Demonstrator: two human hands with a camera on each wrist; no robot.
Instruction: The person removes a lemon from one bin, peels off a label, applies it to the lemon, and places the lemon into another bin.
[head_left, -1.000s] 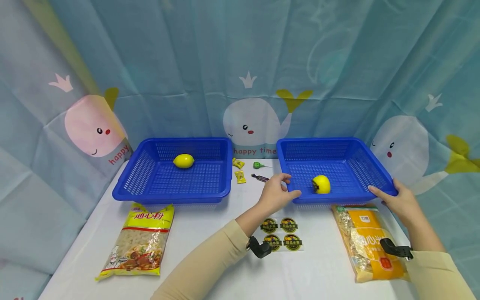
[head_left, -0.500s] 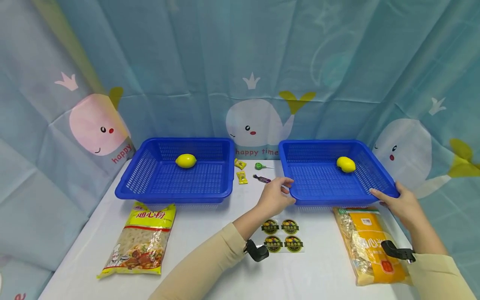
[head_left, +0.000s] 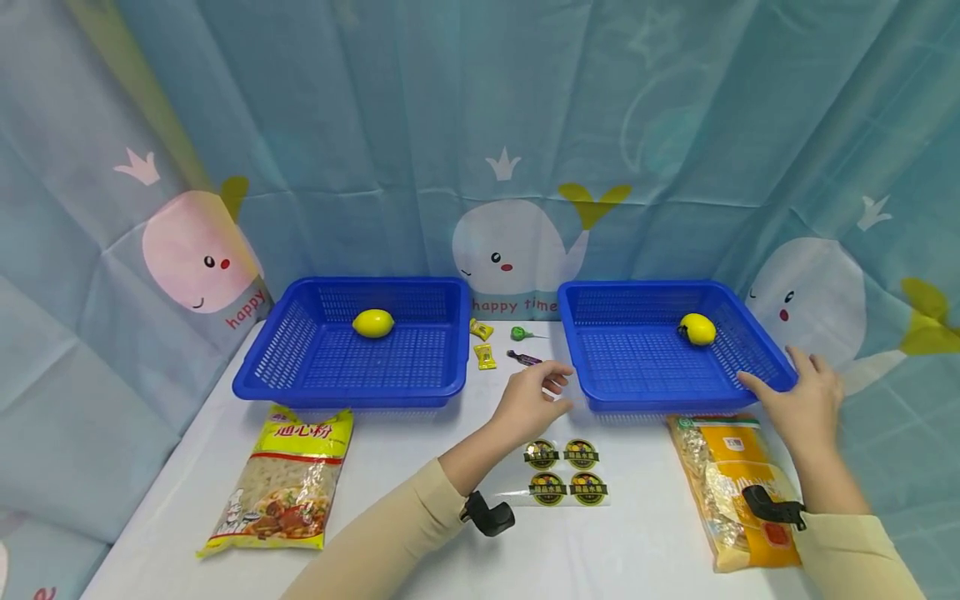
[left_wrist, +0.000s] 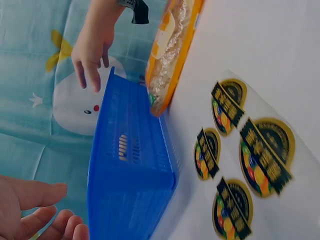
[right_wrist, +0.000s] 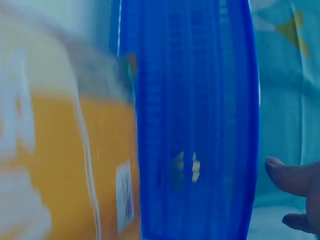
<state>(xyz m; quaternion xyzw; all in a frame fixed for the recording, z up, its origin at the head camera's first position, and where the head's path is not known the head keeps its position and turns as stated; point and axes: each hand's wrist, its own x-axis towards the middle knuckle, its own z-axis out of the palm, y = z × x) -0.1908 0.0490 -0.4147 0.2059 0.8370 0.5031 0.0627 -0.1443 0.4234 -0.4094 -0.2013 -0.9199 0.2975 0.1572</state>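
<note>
My left hand hovers just off the front left corner of the right blue basket, its fingers loosely bent and holding nothing. At the basket's front right corner is my right hand, thumb and fingers spread apart. The left wrist view shows the left hand's fingers beside the basket wall, with a gap between. In the right wrist view the right thumb stands apart from the basket rim. Inside that basket, toward the back right, lies a yellow persimmon-like fruit with a dark calyx.
A second blue basket on the left holds a lemon. Small wrapped candies and a green lollipop lie between the baskets. In front are a sticker sheet, a yellow pasta bag and an orange pasta bag.
The persimmon-like fruit has rolled from the basket's front to its back right. Both hands have let go of the basket; the left has drawn back leftward, the right has opened its fingers.
</note>
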